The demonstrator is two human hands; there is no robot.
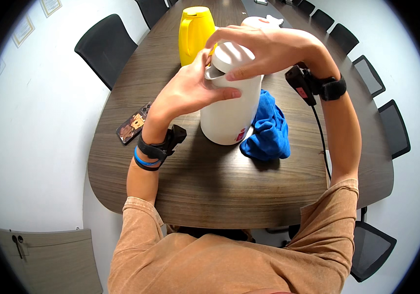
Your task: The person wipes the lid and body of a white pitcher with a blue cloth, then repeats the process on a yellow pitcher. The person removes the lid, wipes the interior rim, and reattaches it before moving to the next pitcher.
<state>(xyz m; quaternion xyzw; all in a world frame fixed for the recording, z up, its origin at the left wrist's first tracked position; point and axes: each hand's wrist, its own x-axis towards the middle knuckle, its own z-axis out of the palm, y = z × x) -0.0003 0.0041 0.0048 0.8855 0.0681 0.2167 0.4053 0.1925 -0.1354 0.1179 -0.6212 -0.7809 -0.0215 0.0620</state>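
A white vacuum jug [227, 117] stands upright on the wooden table in front of me. My left hand [189, 89] is wrapped round its upper left side by the spout, thumb pressed across the front. From the right, my right hand [269, 48] arches over the top and grips the round white lid [233, 55], its thumb at the lid's near edge. A dark gap shows between lid and rim at the spout side; whether the lid is loose I cannot tell. A crumpled blue cloth [271, 130] lies against the jug's right side.
A yellow jug [197, 36] stands just behind on the left, with another white object [256, 22] partly hidden behind my right hand. A phone in a patterned case [134, 125] lies at the left. Several black chairs [106, 49] line the table [210, 196]. A black cable [321, 132] hangs from my right wrist device.
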